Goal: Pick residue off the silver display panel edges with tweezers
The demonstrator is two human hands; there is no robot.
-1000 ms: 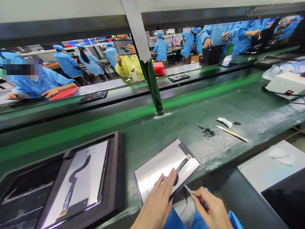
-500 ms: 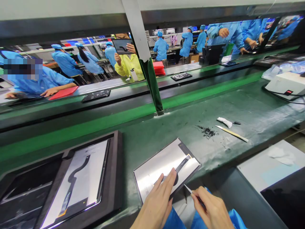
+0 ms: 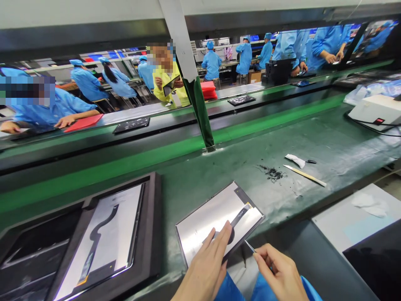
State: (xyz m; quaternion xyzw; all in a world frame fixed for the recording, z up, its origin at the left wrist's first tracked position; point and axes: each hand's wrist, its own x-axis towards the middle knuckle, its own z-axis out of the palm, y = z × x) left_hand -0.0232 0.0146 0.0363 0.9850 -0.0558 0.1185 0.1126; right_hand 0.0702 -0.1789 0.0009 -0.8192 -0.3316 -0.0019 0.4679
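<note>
A silvery panel [image 3: 213, 217] with a dark flex strip lies near the front edge of the green bench. My left hand [image 3: 205, 267] rests flat on its near side, fingers stretched out over the strip's end. My right hand [image 3: 278, 274] is pinched round thin metal tweezers [image 3: 249, 246], whose tip sits at the panel's near right edge.
A black foam tray [image 3: 150, 221] at the left holds another silvery panel [image 3: 106, 238]. A pale stick [image 3: 305, 176], a white wipe [image 3: 295, 160] and dark scraps [image 3: 273, 172] lie to the right. A white device [image 3: 376, 110] stands far right. Several people in blue work beyond the conveyor [image 3: 125, 163].
My right hand has shifted slightly, bringing the tweezers' tip closer to the panel's edge. A person in yellow across the line lowered the panel they held up. Parts on the far belt moved right.
</note>
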